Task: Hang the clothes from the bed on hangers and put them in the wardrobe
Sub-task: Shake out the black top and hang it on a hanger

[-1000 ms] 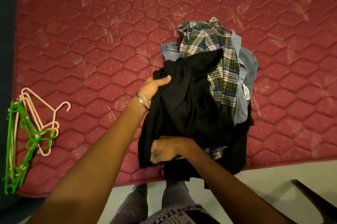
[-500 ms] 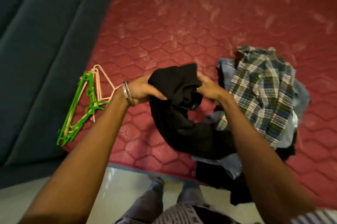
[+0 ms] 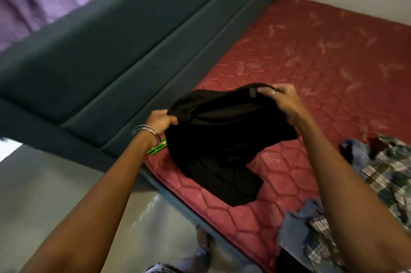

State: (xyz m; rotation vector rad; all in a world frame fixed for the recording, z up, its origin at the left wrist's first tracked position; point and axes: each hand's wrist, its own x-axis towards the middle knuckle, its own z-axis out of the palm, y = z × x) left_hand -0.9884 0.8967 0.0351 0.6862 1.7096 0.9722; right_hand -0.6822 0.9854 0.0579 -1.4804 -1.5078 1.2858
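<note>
Left hand: The left hand [image 3: 161, 120] is at about 9 o'clock from the black shirt [image 3: 224, 139]. Its fingers are curled tight on one edge of the cloth. A silver bangle [image 3: 148, 131] sits on that wrist.
Right hand: The right hand [image 3: 282, 100] is at about 1 o'clock from the shirt. Its fingers pinch the top edge, near a small tag.
Black shirt: It hangs between the two hands, above the red mattress [image 3: 322, 54]. The low end droops down and looks to touch the bed near the edge.
Hangers: Only a bit of a green hanger [image 3: 156, 149] shows, just under the left wrist, at 8 o'clock from the shirt. The rest is hidden by the arm and the cloth.
Other clothes: A pile of clothes [image 3: 378, 168] lies at 4 o'clock, with a checked shirt and some blue ones. They wait their turn.
Step now: I think the person is opening the shirt up to find the neck hole.
How to do it well: Hold the shirt by both shoulders so it falls flat and does not twist. Find the neck first. Then one hand can let go and pick up a hanger, while the other hand keeps the shirt up.
Watch out: The hanger is close under the cloth, so the shirt may snag on it.
</note>
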